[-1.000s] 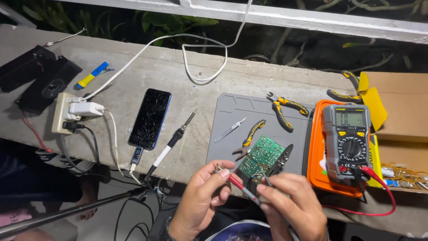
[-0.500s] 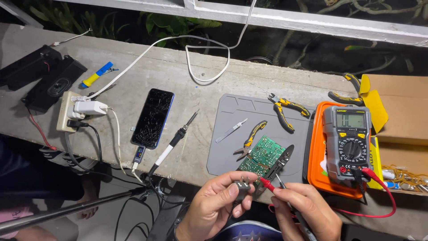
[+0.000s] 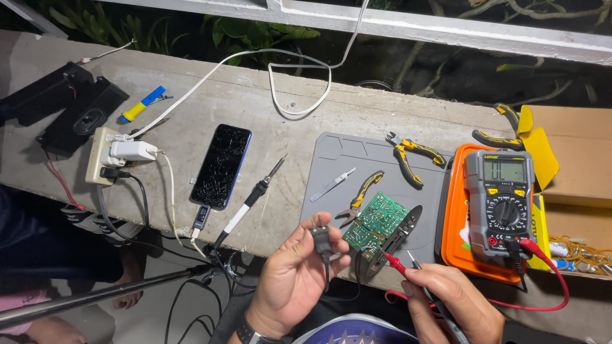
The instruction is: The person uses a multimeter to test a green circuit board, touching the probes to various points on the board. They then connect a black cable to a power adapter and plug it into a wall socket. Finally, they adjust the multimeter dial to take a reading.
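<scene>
Left hand (image 3: 294, 280) grip pinches a small black two-pin plug (image 3: 320, 238) by its body, thin soft cord dangling below; light, rigid, easy to hold there. Right hand (image 3: 450, 299) grip closed round red and black meter probes (image 3: 400, 264), beside the green circuit board (image 3: 375, 222). Orange tray (image 3: 454, 245) further right holds a grey multimeter (image 3: 501, 200).

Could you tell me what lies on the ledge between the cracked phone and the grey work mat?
In the head view, a soldering iron lies slantwise on the bare concrete between the phone and the mat.
</scene>
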